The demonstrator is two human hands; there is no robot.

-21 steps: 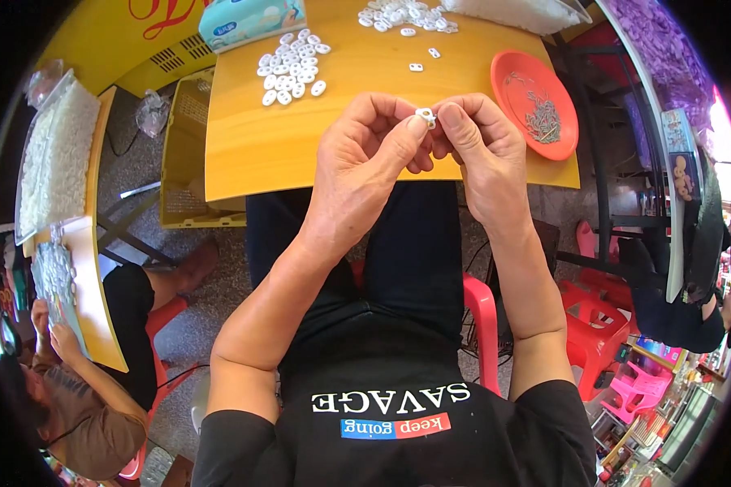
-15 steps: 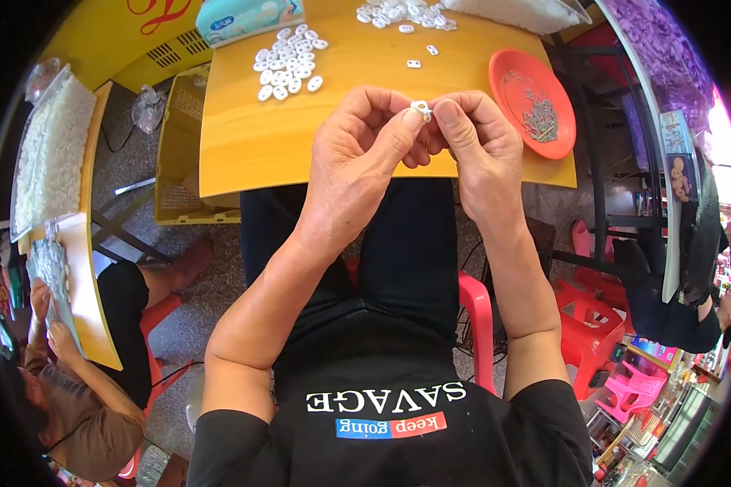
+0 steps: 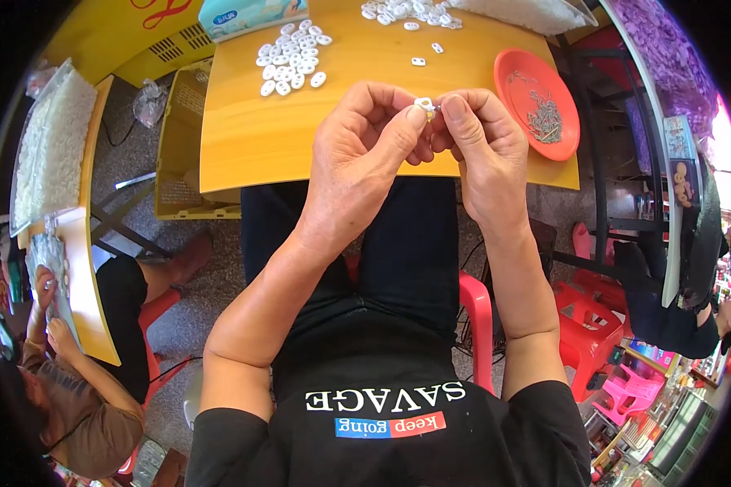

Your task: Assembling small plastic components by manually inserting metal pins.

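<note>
My left hand point(image 3: 357, 154) is closed in a pinch, thumb against fingers, on a small white plastic piece point(image 3: 424, 103) with a hole in it. A yellowish bit shows just under that piece. Right beside it, my right hand point(image 3: 493, 154) pinches a tiny dark thing at the piece's edge; the fingertips hide most of it, so I cannot tell its kind. Both hands are raised over the near edge of the yellow table point(image 3: 252, 138). To the right, an orange-red plate point(image 3: 567, 97) holds a heap of small grey metal pins point(image 3: 544, 122).
White oval two-hole pieces lie in a pile point(image 3: 292, 57) at the left, with another pile point(image 3: 414, 11) farther back. Two loose pieces sit between. A tissue pack point(image 3: 252, 15) stands far left. Beyond a yellow crate point(image 3: 183, 138), another person works at a side table point(image 3: 97, 300).
My right fingertips have eased slightly right of the white piece, and a small dark bit shows between them. My left hand keeps its pinch.
</note>
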